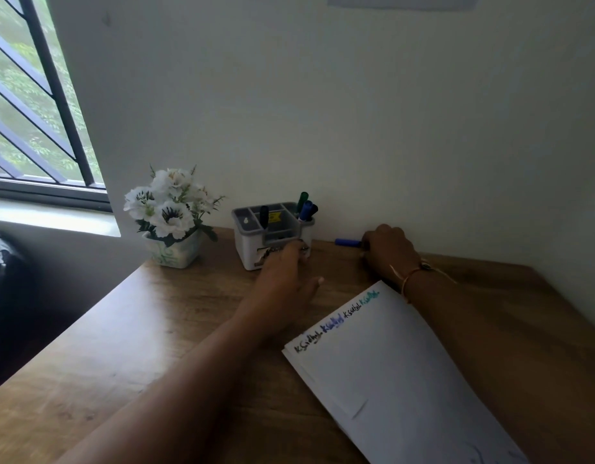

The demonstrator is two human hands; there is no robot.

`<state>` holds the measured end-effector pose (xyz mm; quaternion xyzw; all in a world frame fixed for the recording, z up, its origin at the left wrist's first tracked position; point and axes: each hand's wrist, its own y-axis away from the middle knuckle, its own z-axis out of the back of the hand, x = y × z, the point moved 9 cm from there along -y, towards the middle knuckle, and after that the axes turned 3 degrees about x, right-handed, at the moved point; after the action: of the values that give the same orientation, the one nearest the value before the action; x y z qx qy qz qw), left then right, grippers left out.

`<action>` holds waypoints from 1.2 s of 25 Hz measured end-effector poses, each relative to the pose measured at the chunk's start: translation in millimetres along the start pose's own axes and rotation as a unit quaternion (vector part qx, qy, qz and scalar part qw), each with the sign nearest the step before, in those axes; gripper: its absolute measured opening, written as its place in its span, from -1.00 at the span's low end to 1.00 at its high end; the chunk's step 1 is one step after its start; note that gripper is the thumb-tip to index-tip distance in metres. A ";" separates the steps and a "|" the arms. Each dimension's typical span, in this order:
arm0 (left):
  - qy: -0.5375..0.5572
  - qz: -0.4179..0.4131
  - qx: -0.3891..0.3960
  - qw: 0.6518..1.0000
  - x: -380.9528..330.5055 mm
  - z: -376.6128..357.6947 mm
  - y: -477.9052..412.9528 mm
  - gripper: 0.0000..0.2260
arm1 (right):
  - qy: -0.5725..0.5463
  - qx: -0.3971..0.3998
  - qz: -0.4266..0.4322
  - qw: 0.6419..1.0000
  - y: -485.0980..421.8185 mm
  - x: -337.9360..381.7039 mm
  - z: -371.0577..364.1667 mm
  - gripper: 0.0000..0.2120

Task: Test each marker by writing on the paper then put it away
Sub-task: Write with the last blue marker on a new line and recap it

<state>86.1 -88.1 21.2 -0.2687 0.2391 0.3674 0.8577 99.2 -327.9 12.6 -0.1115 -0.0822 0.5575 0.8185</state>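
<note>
A white sheet of paper lies on the wooden desk, with several scribbles in black, blue and green along its top edge. A grey-and-white organiser stands by the wall; a black marker sits in one slot, and a green, a blue and a dark marker in its right cup. My right hand grips a blue marker lying on the desk by the wall, right of the organiser. My left hand reaches to the organiser's front with straight fingers touching it.
A pot of white artificial flowers stands left of the organiser. A barred window is at the far left. The wall runs close behind the desk's back edge. A dark object sits off the desk's left side.
</note>
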 end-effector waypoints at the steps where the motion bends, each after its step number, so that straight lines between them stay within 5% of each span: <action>1: 0.000 0.000 0.002 1.000 -0.2 -0.5 0.7 -0.48 | -0.016 -0.006 0.001 1.000 0.1 -0.3 1.1 -0.79; 10: 0.001 0.004 0.007 1.000 -1.0 -0.8 0.8 -0.47 | 0.015 0.018 0.021 0.999 2.1 3.3 2.0 -0.76; 18: 0.085 -0.023 -0.032 0.996 -22.7 9.6 13.5 -0.46 | -0.233 -0.026 0.129 0.963 90.8 46.2 95.2 -0.90; 24: 0.110 -0.093 -0.005 0.990 -51.0 11.2 24.1 -0.79 | -0.268 -0.031 0.192 0.944 146.1 63.5 100.9 -0.78; 27: 0.121 -0.086 0.025 0.989 -56.6 4.1 26.0 -0.85 | -0.252 -0.029 0.220 0.942 149.9 65.0 94.5 -0.65; 30: 0.107 -0.084 0.033 0.990 -57.2 0.8 27.0 -0.79 | -0.267 -0.049 0.229 0.935 155.2 66.8 94.2 -0.76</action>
<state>30.6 -100.6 48.9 -0.2968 0.3179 0.2555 0.8635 -39.6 -202.3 61.3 -0.0143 -0.2975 0.7343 0.6100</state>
